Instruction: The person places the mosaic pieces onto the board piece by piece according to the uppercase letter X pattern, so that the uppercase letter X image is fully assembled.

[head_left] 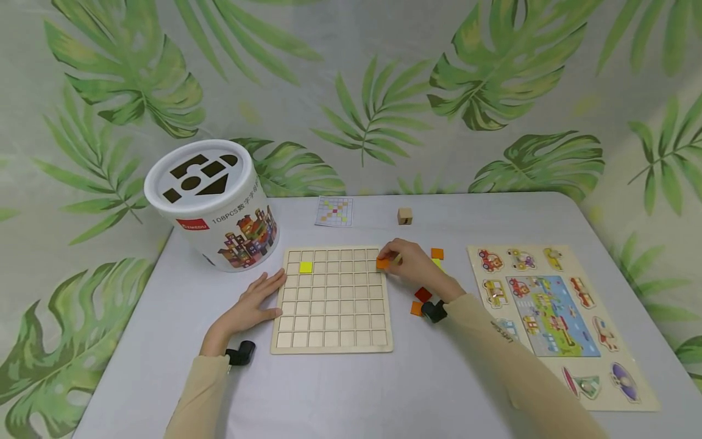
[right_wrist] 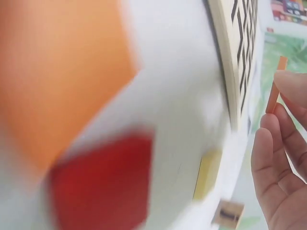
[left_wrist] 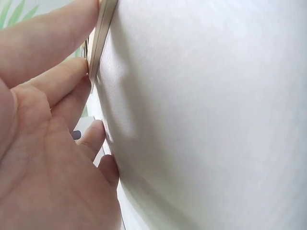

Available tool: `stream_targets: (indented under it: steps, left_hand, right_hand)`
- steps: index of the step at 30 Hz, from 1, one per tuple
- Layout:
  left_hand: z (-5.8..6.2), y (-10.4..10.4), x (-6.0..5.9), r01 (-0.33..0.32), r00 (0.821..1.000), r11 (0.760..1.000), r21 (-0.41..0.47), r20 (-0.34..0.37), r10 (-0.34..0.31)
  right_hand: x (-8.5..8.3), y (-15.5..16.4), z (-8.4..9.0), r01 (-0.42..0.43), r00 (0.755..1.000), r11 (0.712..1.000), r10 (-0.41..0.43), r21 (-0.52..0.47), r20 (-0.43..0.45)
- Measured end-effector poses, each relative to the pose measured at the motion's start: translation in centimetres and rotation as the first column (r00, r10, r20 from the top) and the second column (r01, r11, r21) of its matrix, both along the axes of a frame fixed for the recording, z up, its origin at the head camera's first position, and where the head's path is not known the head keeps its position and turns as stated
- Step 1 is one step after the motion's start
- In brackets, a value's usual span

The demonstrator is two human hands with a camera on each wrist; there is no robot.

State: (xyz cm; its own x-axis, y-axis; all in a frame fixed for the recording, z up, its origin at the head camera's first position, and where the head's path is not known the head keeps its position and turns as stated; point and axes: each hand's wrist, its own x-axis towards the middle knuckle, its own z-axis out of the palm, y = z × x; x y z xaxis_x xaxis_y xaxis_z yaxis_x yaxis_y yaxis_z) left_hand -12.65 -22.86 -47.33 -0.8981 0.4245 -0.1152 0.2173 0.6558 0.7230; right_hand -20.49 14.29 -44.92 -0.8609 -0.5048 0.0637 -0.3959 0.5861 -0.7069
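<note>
A wooden grid board (head_left: 331,350) lies on the table, with one yellow square tile (head_left: 306,267) near its top left corner. Fingers extended, my left hand (head_left: 249,310) rests against the board's left edge; the left wrist view shows fingertips at the board's side (left_wrist: 100,45). Over the top right corner of the grid, my right hand (head_left: 412,262) pinches an orange square tile (head_left: 382,263) between thumb and fingers. In the right wrist view this tile (right_wrist: 276,86) stands on edge, raised beside the board (right_wrist: 225,48).
Right of the board lie loose tiles: orange ones (head_left: 437,253), a red one (head_left: 423,294) and a partly hidden yellow one (head_left: 437,263). A patterned card (head_left: 334,211) and wooden cube (head_left: 404,216) are behind. A tub (head_left: 219,213) stands left, a picture puzzle (head_left: 554,311) right.
</note>
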Motion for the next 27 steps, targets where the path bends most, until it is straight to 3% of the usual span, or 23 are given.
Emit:
stream_targets:
  steps: [10,19,23,27]
  left_hand:
    - [0.3,0.0,0.0,0.016,1.0,1.0,-0.002,-0.008,-0.016]
    - [0.3,0.0,0.0,0.02,1.0,1.0,-0.004,-0.017,-0.02]
    - [0.2,0.1,-0.1,0.01,1.0,1.0,-0.003,-0.011,-0.01]
    - [0.1,0.2,-0.1,0.001,1.0,1.0,-0.009,-0.007,-0.001]
  right_hand:
    - [-1.3,-4.4,-0.5,-0.057,0.998,0.997,0.055,0.057,0.023]
    - [-1.3,-5.2,-0.6,-0.056,0.998,0.989,0.058,0.14,-0.009]
    - [-1.2,-4.3,-0.5,-0.061,0.998,0.993,0.061,0.097,0.006]
    - [-1.1,-2.1,-0.4,-0.011,1.0,1.0,0.011,0.005,0.029]
